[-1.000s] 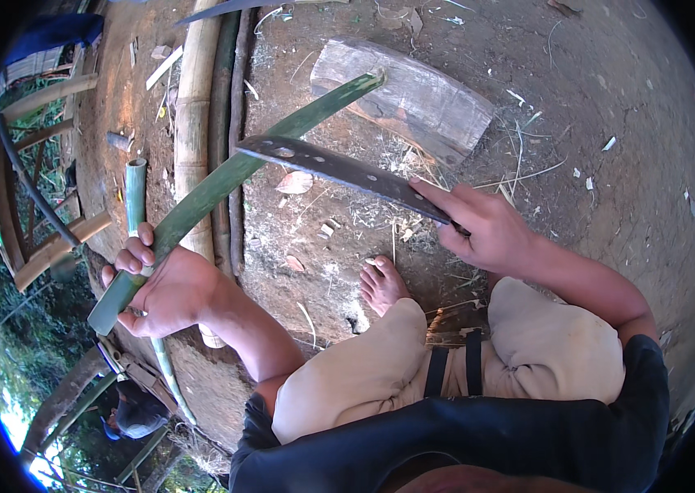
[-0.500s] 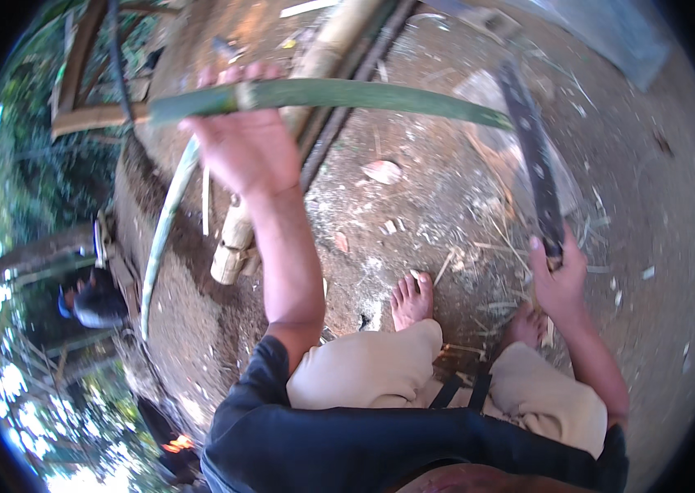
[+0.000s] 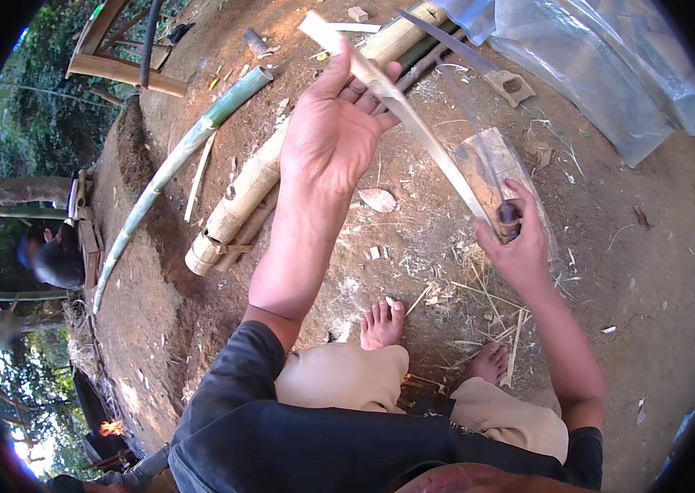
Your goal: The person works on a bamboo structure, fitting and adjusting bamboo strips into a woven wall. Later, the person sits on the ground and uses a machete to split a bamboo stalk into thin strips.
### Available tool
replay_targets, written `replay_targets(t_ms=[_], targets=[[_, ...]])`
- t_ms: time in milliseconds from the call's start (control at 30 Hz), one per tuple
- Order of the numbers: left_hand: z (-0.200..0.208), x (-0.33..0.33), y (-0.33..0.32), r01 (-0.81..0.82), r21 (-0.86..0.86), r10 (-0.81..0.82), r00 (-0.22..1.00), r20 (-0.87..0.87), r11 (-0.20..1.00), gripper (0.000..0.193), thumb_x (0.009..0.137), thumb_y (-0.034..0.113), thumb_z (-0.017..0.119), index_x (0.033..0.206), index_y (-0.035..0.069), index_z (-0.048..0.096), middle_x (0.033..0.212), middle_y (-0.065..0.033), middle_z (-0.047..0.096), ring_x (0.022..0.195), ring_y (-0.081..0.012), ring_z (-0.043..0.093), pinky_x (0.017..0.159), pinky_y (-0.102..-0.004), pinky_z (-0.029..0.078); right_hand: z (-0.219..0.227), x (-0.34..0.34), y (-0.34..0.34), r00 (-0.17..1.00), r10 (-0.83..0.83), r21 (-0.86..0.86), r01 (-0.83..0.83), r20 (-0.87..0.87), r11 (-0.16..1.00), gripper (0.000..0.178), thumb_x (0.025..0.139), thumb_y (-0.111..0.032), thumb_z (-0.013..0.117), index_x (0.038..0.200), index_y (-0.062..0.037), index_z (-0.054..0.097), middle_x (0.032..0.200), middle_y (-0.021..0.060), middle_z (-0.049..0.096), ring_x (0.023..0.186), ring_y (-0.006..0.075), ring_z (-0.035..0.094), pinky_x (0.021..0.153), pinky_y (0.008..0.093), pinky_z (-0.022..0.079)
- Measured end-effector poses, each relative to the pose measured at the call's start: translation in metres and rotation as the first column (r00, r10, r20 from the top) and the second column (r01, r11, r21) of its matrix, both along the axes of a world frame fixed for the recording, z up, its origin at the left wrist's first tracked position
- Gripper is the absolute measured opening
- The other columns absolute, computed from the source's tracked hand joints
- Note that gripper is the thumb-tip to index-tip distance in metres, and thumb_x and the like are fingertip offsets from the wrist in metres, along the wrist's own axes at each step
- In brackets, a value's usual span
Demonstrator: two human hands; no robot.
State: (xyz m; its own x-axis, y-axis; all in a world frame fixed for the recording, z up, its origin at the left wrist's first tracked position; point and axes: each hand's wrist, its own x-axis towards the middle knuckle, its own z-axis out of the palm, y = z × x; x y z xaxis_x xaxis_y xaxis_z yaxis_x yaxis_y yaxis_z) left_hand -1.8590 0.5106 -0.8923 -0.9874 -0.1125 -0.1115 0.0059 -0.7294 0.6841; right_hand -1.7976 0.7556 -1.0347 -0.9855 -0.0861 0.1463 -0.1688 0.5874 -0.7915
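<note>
My left hand (image 3: 333,140), palm up, is closed around a split bamboo strip (image 3: 421,131). Its pale inner face shows as it slants from upper left down toward my right hand. My right hand (image 3: 526,242) grips the dark handle of a machete (image 3: 509,215). Its motion-blurred blade points away, to the right of the strip and close to it. Beneath the blade and the strip's lower end is a wooden chopping block (image 3: 535,193) on the ground. Whether the strip's lower end touches the block or my right hand, I cannot tell.
Thick bamboo poles (image 3: 232,226) lie beyond my left forearm, and a handsaw (image 3: 508,85) rests at their far end. A curved green bamboo length (image 3: 168,168) lies farther left. Plastic sheeting (image 3: 602,78) covers the far right. A person (image 3: 58,256) and a small fire (image 3: 111,428) are at left.
The bamboo strip has swung from level, green side showing, to a steep slant with its pale side showing. My left hand has moved right; my right hand has moved away from me with the machete.
</note>
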Motion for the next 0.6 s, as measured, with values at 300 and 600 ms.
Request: replay_targets(t_ms=[300,600], targets=[[-0.033,-0.006,0.01,-0.214,-0.218,0.234,0.97,0.068,0.952,0.011,0.106,0.015,0.052,0.106,0.004,0.054,0.101,-0.011,0.056,0.088,-0.0192,0.061,0.079,-0.0402,0.062,-0.042,0.013,0.006,0.984,0.144,-0.192,-0.122,0.103,0.974,0.049,0.085,-0.011,0.08,0.13,-0.0071,0.062,0.09,0.0116,0.069,0.08,0.0214,0.068,0.076,0.0346,0.055],[-0.342,0.285,-0.011,0.567,-0.782,0.408,0.798,0.443,-0.259,0.074,0.105,0.061,0.036,0.145,0.0,0.051,0.118,-0.0261,0.07,0.114,-0.0335,0.065,0.103,-0.0436,0.046,-0.032,0.022,0.032,0.979,0.085,-0.234,-0.04,0.186,0.971,0.056,0.088,-0.01,0.076,0.138,-0.0032,0.053,0.106,0.0165,0.069,0.094,0.0226,0.068,0.086,0.0357,0.053]])
